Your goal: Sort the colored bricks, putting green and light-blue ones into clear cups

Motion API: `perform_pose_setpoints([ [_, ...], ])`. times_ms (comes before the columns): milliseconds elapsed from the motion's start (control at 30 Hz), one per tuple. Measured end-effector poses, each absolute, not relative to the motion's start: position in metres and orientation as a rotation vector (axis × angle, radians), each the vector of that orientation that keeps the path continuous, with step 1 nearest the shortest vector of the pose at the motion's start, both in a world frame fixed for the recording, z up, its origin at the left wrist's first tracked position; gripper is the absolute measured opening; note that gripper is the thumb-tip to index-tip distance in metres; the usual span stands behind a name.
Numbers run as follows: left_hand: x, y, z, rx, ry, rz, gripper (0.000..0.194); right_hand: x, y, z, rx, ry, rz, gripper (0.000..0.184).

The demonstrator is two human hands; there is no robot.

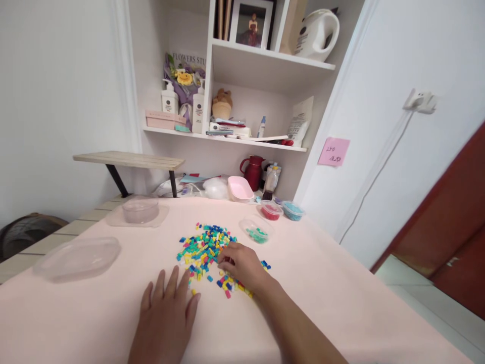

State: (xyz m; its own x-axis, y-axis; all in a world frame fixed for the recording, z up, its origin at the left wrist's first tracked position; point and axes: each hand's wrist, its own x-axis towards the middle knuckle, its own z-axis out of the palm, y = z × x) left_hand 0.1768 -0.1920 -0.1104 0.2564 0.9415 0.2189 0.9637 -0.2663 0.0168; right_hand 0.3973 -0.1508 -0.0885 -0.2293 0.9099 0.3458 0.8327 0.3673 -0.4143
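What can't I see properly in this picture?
All in the head view:
- Whether the right hand pinches a piece: its own curled fingers hide that.
- Any colourful pieces under that hand: the hand covers them.
- All the words on the pink note: too small.
- The rest of the round dark thing on the floor side: cut off by the left edge.

**SURFACE LAYOUT**

The pale pink covered table (333, 303) bears a loose heap of small multicoloured pieces (204, 245). Right of the heap: a clear oval tub of green pieces (272, 231). Farther back right: clear tubs of red pieces (271, 218) and blue pieces (294, 217). Left: a clear shallow oval vessel (81, 258). Back left: a clear round-cornered container (141, 212).
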Motion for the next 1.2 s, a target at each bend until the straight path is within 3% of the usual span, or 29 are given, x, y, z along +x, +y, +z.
perform_pose_setpoints([
  [467, 0.1763, -0.1932, -0.1098, -2.396, -1.822, -0.315, 0.054, 0.3977, -0.1499, -0.0913, -1.535, -2.003, 0.222, 0.026],
  [1200, 0.1754, -0.1905, -0.1171, -2.366, -1.801, -0.37, 0.054, 0.3959, -0.1438, -0.0947, -1.623, -1.92, 0.243, 0.013],
])
